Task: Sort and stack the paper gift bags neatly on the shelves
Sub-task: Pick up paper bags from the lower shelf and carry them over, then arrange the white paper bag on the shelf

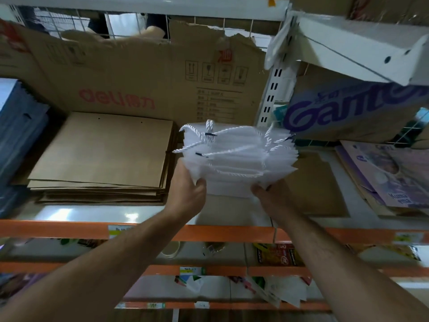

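A light, floppy bundle of flat white paper gift bags with rope handles (pixel 236 159) is gripped at its lower corners by the left hand (pixel 189 194) and the right hand (pixel 269 196) above the shelf (pixel 232 232).

**One head-worn view, close to the shelving**

A single wide-angle camera on the person's head faces the shelf (pixel 69 214) nearly straight on, at arm's reach. A higher shelf (pixel 348 49) juts into the upper right, seen from below; orange shelf edges (pixel 209 233) cross the lower frame.

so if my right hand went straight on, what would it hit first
Likely the deli box at the back. The right hand grips the white bags, which would touch it first. Depth is unclear.
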`<state>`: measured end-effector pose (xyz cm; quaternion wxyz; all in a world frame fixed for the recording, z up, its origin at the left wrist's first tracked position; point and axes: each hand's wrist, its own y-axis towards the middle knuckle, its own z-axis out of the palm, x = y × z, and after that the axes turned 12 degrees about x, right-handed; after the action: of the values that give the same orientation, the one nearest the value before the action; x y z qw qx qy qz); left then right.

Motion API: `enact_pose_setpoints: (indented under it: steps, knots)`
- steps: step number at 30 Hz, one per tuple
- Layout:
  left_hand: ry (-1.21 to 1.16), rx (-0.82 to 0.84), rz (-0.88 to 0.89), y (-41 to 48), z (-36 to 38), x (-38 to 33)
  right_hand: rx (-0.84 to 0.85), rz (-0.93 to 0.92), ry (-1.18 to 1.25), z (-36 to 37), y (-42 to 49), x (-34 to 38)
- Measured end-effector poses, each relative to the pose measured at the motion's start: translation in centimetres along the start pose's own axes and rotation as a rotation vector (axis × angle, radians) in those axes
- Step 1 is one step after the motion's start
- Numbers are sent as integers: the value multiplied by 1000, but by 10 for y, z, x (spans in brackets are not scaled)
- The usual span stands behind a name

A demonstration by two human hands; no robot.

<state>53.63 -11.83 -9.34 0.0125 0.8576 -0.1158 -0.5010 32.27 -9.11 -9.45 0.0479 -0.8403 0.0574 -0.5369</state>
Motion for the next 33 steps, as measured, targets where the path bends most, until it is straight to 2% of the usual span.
enact_pose_setpoints:
  steps: [4,8,13,16,18,22,25,27,30,33]
  knots:
    - [-7,63,-145,3,5,13,25,42,-71,1,0,-5]
    - [-55,86,-177,4,3,8,38,35,-71,-4,6,4]
    - [-98,158,-505,19,7,11,95,281,22,1,23,1]
    - [10,219,-580,27,7,8,110,406,5,3,30,3]
    - [113,228,-573,30,8,5,87,455,-32,1,35,5]
    - [313,218,-508,23,16,6,49,430,-189,-2,30,8]
    - [476,177,-423,14,20,11,21,385,-453,0,17,13]
    - [457,116,-391,8,20,14,10,348,-582,5,9,11]
    - [308,41,-318,-5,22,18,1,230,-578,13,-1,-5]
    - [344,79,-254,-17,28,24,33,169,-617,16,-5,-14]
